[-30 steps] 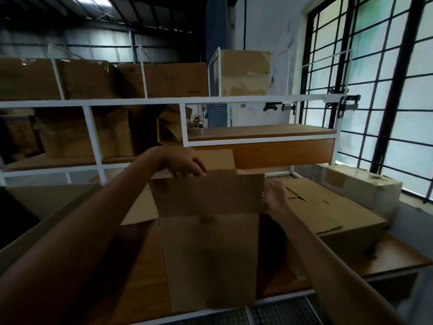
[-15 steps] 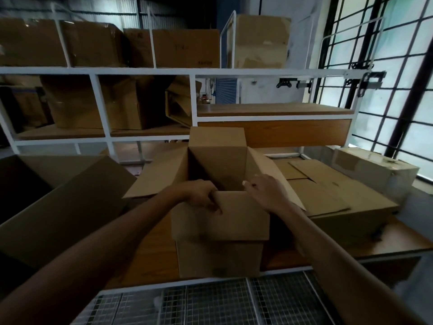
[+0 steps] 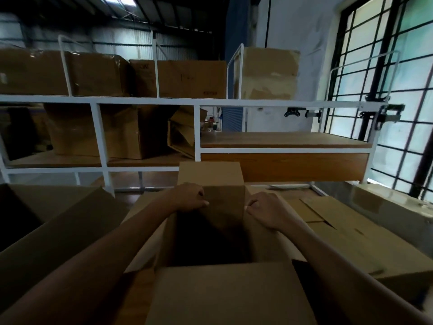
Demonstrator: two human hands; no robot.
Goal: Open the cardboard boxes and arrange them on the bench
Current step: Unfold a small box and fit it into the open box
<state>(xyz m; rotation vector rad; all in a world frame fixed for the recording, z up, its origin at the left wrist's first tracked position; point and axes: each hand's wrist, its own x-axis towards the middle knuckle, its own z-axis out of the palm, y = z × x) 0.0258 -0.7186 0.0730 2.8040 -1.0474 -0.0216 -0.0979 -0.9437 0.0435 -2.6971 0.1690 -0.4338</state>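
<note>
Plain brown cardboard box (image 3: 225,289), white-painted rack frame (image 3: 150,102), orange-brown wood-grain shelf panel (image 3: 281,165), blue shutter (image 3: 232,118) at back, window (image 3: 386,73) w/ black grid bars, pale teal glass

Left hand (image 3: 189,198): bare; one pale thumbnail shows on its inner side; the knuckles look rounded and smooth in the dim light.
Right hand (image 3: 264,212): bare; pale nails show at its inner edge; a faint light mark lies across one finger, too blurred to tell what it is.
Left forearm (image 3: 117,245): bare along all that shows, slim at the wrist, broadening toward the camera, mostly in shadow.
Right forearm (image 3: 328,259): bare along all that shows, of the same slim build, its upper side catching a little light.
</note>
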